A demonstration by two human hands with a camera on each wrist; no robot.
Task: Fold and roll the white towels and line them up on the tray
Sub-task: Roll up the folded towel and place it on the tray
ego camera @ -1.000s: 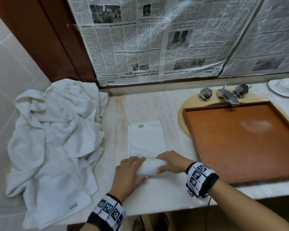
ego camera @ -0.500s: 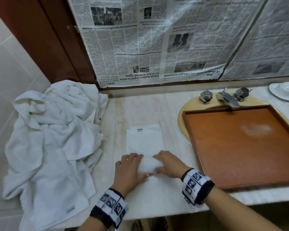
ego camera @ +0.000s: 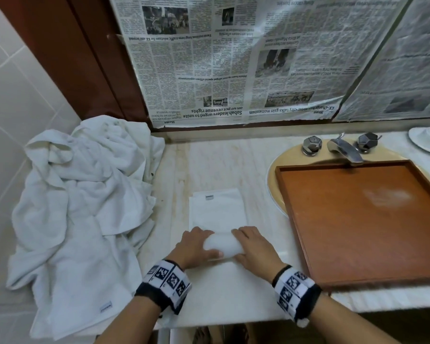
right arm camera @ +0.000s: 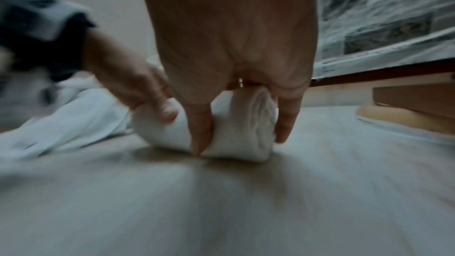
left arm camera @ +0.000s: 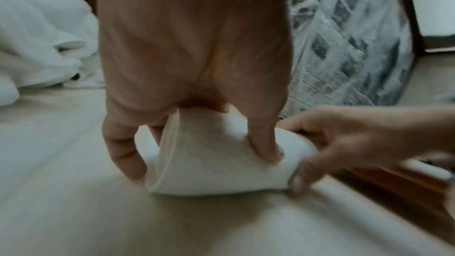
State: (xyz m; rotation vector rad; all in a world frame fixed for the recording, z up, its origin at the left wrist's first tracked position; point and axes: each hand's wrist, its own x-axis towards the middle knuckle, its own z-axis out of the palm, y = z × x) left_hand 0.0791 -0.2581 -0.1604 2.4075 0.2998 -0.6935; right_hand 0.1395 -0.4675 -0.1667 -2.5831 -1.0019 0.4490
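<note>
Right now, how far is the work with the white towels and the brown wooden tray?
Done: one white towel is folded into a strip on the marble counter. In hand: the left hand and right hand grip its rolled near part; the far part lies flat. Left: finishing this roll, the crumpled pile of white towels, and the brown wooden tray, which holds no roll.

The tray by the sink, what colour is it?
The tray is reddish-brown wood, clearest in the head view.
</note>
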